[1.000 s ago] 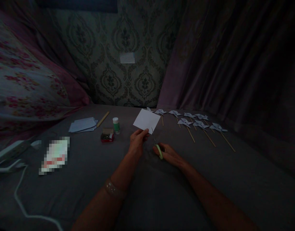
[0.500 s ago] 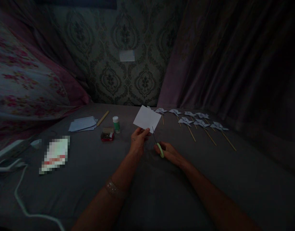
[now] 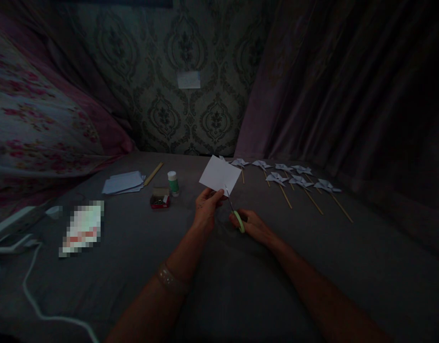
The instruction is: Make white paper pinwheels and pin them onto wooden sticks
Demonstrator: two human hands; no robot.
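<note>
My left hand [image 3: 207,207] is closed on a square sheet of white paper [image 3: 219,174], pinching its lower edge with the thumb on top. The sheet is tilted up toward me, one corner pointing down. In my right hand [image 3: 250,223] are scissors with green handles [image 3: 239,223], fingers wrapped round the loops. Their blades reach up over the paper's lower corner, close to my left thumb. Behind the sheet and to the right lie several paper pinwheels [image 3: 301,181] on wooden sticks, one of them partly hidden by the paper.
Left of my hands stand a green bottle with a white cap [image 3: 173,184] and a small opened red box [image 3: 159,199] of tiny metal pieces. Farther left lie stacked white paper [image 3: 123,183], wooden sticks [image 3: 154,174], a blurred-out packet [image 3: 83,228] and a white cable [image 3: 40,312].
The scissors' blades have come slightly closer together at the paper's lower corner. Both hands keep nearly the same place, and the view has shifted a little.
</note>
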